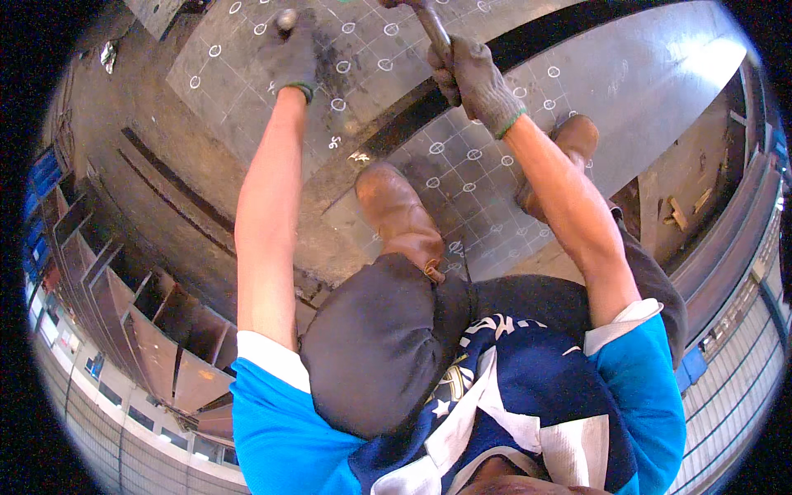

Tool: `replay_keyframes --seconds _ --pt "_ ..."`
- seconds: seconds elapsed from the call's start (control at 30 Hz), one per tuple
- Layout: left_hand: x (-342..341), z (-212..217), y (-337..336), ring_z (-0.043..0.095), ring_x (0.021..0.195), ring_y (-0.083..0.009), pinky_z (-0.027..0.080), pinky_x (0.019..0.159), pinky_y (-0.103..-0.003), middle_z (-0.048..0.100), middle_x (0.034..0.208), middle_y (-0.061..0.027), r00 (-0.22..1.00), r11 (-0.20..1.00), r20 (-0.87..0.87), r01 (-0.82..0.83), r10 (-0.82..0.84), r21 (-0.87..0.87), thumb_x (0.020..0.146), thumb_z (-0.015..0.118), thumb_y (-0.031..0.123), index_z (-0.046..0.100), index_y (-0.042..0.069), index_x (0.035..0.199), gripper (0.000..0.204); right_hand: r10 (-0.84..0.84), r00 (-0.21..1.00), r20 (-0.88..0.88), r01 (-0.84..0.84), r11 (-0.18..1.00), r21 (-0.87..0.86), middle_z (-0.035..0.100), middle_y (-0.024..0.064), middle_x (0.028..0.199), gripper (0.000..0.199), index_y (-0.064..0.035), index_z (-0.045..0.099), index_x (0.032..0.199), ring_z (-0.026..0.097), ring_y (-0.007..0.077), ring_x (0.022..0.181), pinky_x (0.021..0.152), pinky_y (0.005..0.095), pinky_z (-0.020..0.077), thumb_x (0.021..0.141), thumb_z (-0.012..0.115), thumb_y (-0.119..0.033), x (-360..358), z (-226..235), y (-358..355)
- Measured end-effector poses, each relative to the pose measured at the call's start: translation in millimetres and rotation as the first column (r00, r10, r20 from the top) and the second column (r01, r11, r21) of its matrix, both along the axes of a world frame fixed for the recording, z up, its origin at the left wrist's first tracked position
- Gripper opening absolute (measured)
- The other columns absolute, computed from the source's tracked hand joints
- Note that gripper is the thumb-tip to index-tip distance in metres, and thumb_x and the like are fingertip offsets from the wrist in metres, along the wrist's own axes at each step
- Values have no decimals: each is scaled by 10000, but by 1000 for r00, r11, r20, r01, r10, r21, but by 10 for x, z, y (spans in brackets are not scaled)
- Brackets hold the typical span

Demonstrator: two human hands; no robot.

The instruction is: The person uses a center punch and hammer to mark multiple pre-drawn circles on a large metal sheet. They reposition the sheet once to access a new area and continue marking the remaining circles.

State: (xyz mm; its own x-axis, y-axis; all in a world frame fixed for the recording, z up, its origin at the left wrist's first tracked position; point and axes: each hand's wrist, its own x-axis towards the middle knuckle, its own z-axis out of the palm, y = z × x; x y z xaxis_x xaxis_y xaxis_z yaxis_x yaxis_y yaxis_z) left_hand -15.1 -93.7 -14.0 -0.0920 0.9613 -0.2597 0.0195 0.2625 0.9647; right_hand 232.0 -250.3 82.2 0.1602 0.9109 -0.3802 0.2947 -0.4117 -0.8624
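My left hand (293, 59), in a grey knit glove with a green cuff, is closed around a metal punch (286, 20). Only the punch's rounded, shiny end sticks out; the glove covers the rest. Beneath that hand lies a dark steel plate (239, 74) marked with chalk lines and small white circles. My right hand (481, 82), gloved alike, grips a hammer (435, 29) by its handle. The hammer is raised to the right of the punch and apart from it, its head partly cut off by the top edge.
A second marked steel plate (487, 177) lies nearer, past a dark strip (404, 115). My brown boots (396, 206) rest by the plates as I crouch. Metal frames with upright dividers (157, 330) stand at the left. Long steel beams (734, 223) and wood scraps (681, 214) are at the right.
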Motion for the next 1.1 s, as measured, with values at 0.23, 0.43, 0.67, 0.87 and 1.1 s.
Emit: replay_keyframes --seconds 0.23,0.43,0.67,0.87,1.1 --pt "16 -169 61 643 809 -108 550 746 -309 726 899 -26 998 959 -32 -37 47 280 910 834 220 731 16 1062 274 -428 853 -298 348 893 -285 462 -18 621 359 -131 553 844 388 114 481 431 314 313 1061 369 -350 -8 64 -408" --pt "555 46 -385 644 804 -120 546 721 -315 728 886 -19 938 960 -214 281 -272 14 939 804 236 726 31 1035 239 -546 803 -236 502 835 -226 445 -9 607 328 -128 549 846 374 129 458 419 323 300 1050 380 -321 105 163 -516" --pt "905 441 -566 655 840 -132 556 765 -314 742 958 -30 858 929 -379 370 -346 -11 967 786 261 710 28 1079 270 -530 779 -336 522 844 -123 435 -6 598 313 -135 522 820 392 140 475 449 323 304 1043 396 -314 291 26 -383" --pt "760 -43 -445 656 817 -107 545 747 -297 761 954 -23 956 963 -120 268 -267 -9 940 807 258 748 45 1098 272 -553 725 -410 529 829 -182 455 -3 606 345 -140 527 813 395 139 479 455 334 308 1059 421 -356 252 183 -346" --pt "789 -8 -458 650 835 -112 540 750 -297 752 975 -27 948 962 -165 272 -272 -28 956 794 280 731 28 1117 305 -559 722 -408 512 828 -228 447 -1 602 356 -140 524 803 390 141 475 454 336 309 1059 425 -367 312 123 -403"
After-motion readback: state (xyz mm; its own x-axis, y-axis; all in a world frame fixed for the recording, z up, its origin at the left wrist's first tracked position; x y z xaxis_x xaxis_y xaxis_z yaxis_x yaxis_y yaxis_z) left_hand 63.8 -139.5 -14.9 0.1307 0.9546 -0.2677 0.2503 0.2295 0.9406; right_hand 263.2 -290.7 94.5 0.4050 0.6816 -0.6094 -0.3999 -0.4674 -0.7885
